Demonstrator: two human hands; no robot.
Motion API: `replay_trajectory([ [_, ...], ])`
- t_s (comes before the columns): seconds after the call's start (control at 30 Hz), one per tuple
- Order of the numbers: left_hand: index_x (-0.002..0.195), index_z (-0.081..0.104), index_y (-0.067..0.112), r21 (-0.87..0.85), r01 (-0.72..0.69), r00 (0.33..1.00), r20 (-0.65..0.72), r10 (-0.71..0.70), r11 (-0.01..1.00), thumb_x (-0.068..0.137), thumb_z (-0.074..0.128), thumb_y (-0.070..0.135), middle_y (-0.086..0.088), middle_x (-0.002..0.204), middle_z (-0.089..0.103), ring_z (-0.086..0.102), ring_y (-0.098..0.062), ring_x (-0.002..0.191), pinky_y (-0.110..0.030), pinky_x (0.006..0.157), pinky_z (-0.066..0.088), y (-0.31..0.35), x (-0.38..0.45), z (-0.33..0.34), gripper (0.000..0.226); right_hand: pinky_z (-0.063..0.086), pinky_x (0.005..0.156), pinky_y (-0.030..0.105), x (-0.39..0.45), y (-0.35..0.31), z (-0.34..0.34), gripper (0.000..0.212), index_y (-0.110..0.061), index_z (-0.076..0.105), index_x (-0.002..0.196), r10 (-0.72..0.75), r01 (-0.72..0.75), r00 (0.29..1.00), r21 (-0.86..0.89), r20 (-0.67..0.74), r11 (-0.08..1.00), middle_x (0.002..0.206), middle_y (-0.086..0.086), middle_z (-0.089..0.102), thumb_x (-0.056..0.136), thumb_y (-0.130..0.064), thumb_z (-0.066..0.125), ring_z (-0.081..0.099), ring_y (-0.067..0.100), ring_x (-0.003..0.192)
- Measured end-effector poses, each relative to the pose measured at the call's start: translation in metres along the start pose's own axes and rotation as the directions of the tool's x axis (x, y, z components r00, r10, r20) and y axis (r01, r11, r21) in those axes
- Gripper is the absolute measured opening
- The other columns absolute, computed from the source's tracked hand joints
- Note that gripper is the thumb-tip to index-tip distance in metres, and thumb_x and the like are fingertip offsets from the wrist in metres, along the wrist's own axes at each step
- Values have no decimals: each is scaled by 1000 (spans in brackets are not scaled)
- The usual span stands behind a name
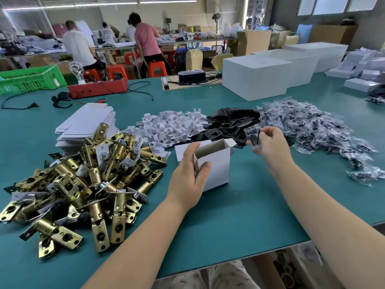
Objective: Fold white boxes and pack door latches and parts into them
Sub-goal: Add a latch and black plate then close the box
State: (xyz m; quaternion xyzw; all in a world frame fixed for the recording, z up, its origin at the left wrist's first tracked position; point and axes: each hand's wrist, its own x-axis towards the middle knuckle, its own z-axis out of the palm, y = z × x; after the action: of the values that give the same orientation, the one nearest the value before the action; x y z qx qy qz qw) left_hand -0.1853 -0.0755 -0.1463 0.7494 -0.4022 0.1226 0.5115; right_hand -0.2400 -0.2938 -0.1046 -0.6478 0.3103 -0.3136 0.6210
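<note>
Head view: left hand [190, 172] grips the open white box [210, 161] at table centre; right hand [268, 142] pinches a bagged part [254, 137] just right. Risk: the light upright box may tip during insertion.

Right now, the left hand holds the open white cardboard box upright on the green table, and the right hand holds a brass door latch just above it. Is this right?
Not quite. In the head view the right hand pinches a small clear plastic bag of black parts, not a brass latch. The rest holds: the left hand holds the open white cardboard box upright on the green table.
</note>
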Motion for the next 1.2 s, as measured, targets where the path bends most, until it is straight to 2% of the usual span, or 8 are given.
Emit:
replay_trajectory([
  [0.13,131,25,47,-16,16,1000,-4,-16,1000,88,36,56,26,74,44,42,-5,60,-9,58,35,0,0,-2,46,60,57,37,-9,-22,8,7,-12,44,107,149,-164,986,276,72,947,100,7,47,101,-11,40,73,24,68],
  [0.27,132,26,45,-9,21,1000,6,-21,1000,89,37,56,26,74,44,43,-4,62,-10,58,34,-1,1,-3,46,56,50,27,-29,-37,16,13,-9,46,92,116,-204,966,403,231,892,90,11,59,94,0,55,71,21,64],
  [0.5,142,30,26,57,20,997,70,-24,998,95,43,45,11,68,35,43,-6,61,-15,56,34,2,-1,-8,52,46,50,16,-46,-62,19,31,-26,69,78,-242,218,929,114,279,969,69,-9,71,88,2,59,63,6,55],
  [0.7,142,38,14,120,11,997,79,-20,993,93,48,39,13,67,39,47,2,64,-12,57,33,3,4,-23,56,42,59,12,-62,-77,24,27,-38,66,75,-421,587,773,-283,475,759,79,-10,66,86,-15,58,55,7,67],
  [0.8,140,39,20,100,48,997,60,-54,994,91,51,40,13,65,39,45,-1,60,-13,54,32,0,4,-29,54,39,60,6,-65,-80,29,7,-33,70,90,-411,677,696,-346,589,650,82,-14,63,89,-30,63,56,-6,73],
  [0.93,132,38,36,67,56,997,57,-60,996,89,49,48,12,66,43,44,-5,56,-20,55,34,-1,3,-28,47,46,63,19,-61,-82,35,21,-30,59,91,-280,650,705,-435,652,623,85,-12,64,79,-29,76,58,-2,71],
  [1.07,126,35,46,35,77,996,46,-79,996,83,44,57,15,63,42,44,-4,55,-24,55,34,-3,3,-26,46,38,58,8,-61,-91,42,10,-22,68,78,-245,763,635,-547,732,343,73,-12,59,80,-28,75,55,3,69],
  [1.2,127,34,44,16,67,996,61,-68,998,85,45,54,20,66,48,45,-4,56,-18,54,33,-4,3,-26,44,39,76,30,-62,-94,46,27,-11,74,87,-173,797,598,-558,782,233,98,4,53,93,-29,54,50,14,90],
])
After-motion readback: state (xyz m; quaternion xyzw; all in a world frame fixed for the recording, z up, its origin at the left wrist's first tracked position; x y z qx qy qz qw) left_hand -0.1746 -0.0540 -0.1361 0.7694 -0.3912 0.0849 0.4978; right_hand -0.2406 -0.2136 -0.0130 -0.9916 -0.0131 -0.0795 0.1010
